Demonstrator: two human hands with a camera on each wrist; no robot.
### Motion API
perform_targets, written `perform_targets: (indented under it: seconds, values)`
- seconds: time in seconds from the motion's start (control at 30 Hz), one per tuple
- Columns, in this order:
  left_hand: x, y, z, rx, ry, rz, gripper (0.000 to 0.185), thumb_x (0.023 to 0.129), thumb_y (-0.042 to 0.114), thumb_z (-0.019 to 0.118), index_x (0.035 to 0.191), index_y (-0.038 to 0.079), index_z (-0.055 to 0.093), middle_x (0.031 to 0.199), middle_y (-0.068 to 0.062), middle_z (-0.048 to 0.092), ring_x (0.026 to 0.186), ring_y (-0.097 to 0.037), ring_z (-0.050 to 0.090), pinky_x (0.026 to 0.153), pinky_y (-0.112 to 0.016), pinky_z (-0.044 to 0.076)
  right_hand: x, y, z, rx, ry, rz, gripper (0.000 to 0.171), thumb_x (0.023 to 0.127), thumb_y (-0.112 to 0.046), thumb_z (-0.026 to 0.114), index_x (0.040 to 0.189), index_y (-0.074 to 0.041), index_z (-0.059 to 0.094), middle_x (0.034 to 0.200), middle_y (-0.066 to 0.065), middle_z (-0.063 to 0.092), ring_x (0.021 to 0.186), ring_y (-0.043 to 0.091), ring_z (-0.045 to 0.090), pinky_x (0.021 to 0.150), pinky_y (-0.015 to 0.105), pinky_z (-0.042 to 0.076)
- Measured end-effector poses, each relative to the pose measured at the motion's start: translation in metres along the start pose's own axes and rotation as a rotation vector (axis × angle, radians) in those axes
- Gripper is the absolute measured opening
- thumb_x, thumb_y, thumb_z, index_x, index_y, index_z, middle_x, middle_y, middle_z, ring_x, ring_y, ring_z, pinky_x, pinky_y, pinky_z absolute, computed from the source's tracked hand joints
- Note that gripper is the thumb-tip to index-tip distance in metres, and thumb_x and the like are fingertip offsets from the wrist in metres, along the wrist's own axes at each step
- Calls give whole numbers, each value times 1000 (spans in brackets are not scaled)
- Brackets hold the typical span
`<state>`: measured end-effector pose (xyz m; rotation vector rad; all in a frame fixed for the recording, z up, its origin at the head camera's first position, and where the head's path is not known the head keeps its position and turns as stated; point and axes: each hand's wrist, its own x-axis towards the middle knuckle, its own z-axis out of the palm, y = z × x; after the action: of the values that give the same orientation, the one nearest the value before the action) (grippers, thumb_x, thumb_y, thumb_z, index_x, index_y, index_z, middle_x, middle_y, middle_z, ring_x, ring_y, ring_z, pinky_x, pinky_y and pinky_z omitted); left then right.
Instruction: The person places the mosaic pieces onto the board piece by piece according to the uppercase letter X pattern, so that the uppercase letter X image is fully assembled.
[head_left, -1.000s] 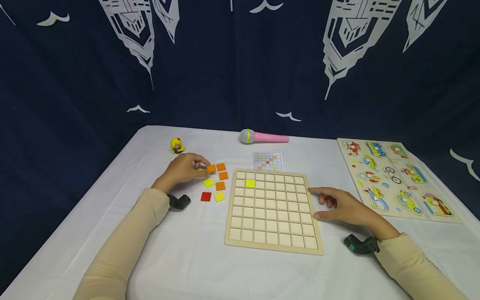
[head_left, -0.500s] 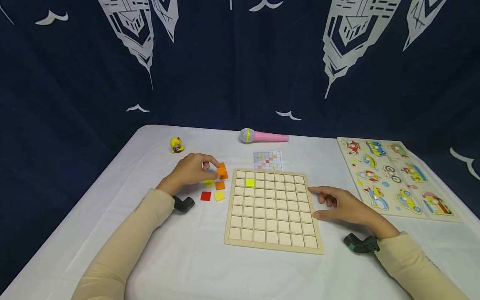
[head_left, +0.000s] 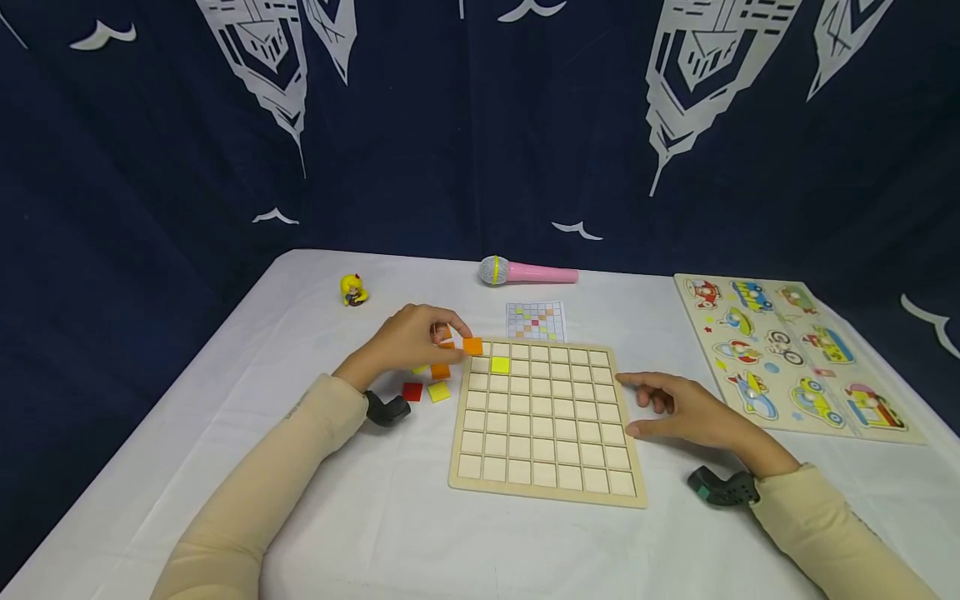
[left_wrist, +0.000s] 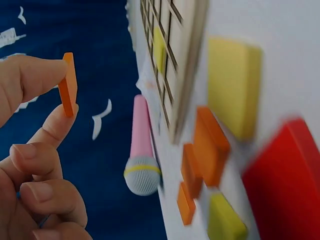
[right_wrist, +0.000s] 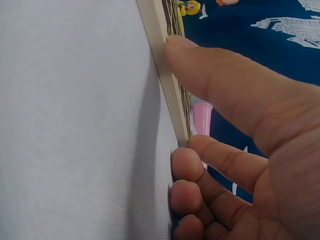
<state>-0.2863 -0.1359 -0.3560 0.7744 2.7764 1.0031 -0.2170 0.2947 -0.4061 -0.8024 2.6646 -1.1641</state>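
Note:
My left hand [head_left: 412,340] pinches an orange square tile [head_left: 472,346] between thumb and index finger, above the top left corner of the wooden grid board [head_left: 547,498]. In the left wrist view the tile [left_wrist: 70,85] stands on edge between the fingertips. One yellow tile [head_left: 500,365] lies in a cell of the board's second row. My right hand [head_left: 686,412] rests at the board's right edge; in the right wrist view its thumb and index fingertip touch the rim [right_wrist: 167,75]. Loose orange tiles [left_wrist: 212,147], yellow tiles [left_wrist: 232,87] and a red tile [head_left: 412,392] lie left of the board, partly hidden by my left hand.
Behind the board lies a card with a coloured grid pattern [head_left: 536,322], then a pink toy microphone [head_left: 536,274]. A small yellow-haired figurine [head_left: 353,290] stands at the back left. A picture puzzle board [head_left: 795,367] lies on the right. A dark curtain [head_left: 480,125] hangs behind the table.
My left hand has picked up an orange tile from the loose tiles and carried it right, over the board's top left corner. The right hand has stayed at the board's edge.

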Motion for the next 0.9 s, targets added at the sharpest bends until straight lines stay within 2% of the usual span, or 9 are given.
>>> perform_targets:
  seconds: [0.17, 0.33, 0.53, 0.77, 0.9]
  values:
    - [6, 11, 6, -83, -39, 23, 24, 88, 23, 88, 109, 14, 79, 72, 3, 46, 65, -14, 43, 65, -30, 32, -1, 1, 0, -1, 1, 2, 68, 87, -11, 91, 143, 12, 60, 98, 4, 54, 80, 13, 47, 69, 28, 41]
    - [13, 22, 14, -116, -67, 61, 25, 88, 23, 88, 108, 12, 79, 70, 4, 44, 67, -13, 42, 69, -30, 33, -2, 0, 0, -7, 0, 7, 68, 87, -12, 91, 143, 12, 60, 98, 4, 54, 81, 12, 47, 70, 28, 41]
    - [23, 33, 28, -119, -95, 102, 26, 87, 24, 90, 108, 13, 80, 69, 6, 43, 65, -10, 40, 68, -28, 33, -2, -1, -1, -4, -1, 13, 68, 87, -12, 91, 143, 11, 60, 98, 4, 54, 80, 13, 47, 70, 28, 41]
    - [34, 43, 43, -172, -131, 125, 24, 87, 20, 90, 107, 14, 80, 69, 7, 42, 63, -7, 37, 68, -26, 35, 0, -1, -1, -3, -5, 19, 70, 87, -12, 91, 145, 11, 59, 99, 4, 54, 81, 13, 47, 70, 28, 41]
    - [40, 48, 50, -137, -149, 139, 23, 87, 22, 88, 108, 15, 79, 68, 9, 42, 61, -6, 35, 64, -24, 32, 0, -2, 0, -5, -5, 31, 70, 87, -13, 91, 145, 11, 59, 99, 4, 54, 81, 12, 47, 70, 28, 41]
